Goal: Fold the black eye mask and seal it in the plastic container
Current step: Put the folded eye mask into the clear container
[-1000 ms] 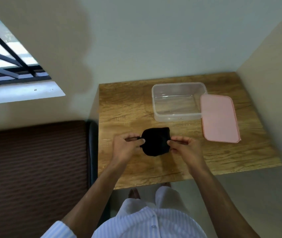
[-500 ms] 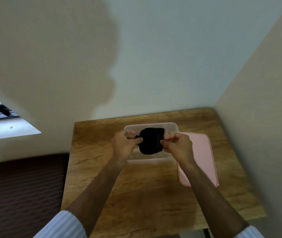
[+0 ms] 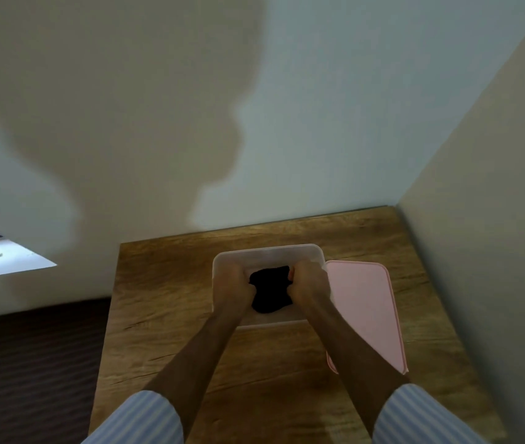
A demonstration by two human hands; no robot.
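Note:
The folded black eye mask (image 3: 270,290) is down inside the clear plastic container (image 3: 267,251), which stands on the wooden table (image 3: 165,299) near the back wall. My left hand (image 3: 232,288) pinches the mask's left side and my right hand (image 3: 309,285) pinches its right side; both hands reach into the container. Whether the mask rests on the container's floor I cannot tell. The pink lid (image 3: 363,312) lies flat on the table, just right of the container, partly hidden by my right forearm.
Walls close the table in at the back and on the right. A dark ribbed surface (image 3: 30,363) lies lower, to the table's left, and a window ledge (image 3: 5,264) shows at far left.
Both hands carried the mask from the table's front area forward and down into the container. The view tilted up toward the wall.

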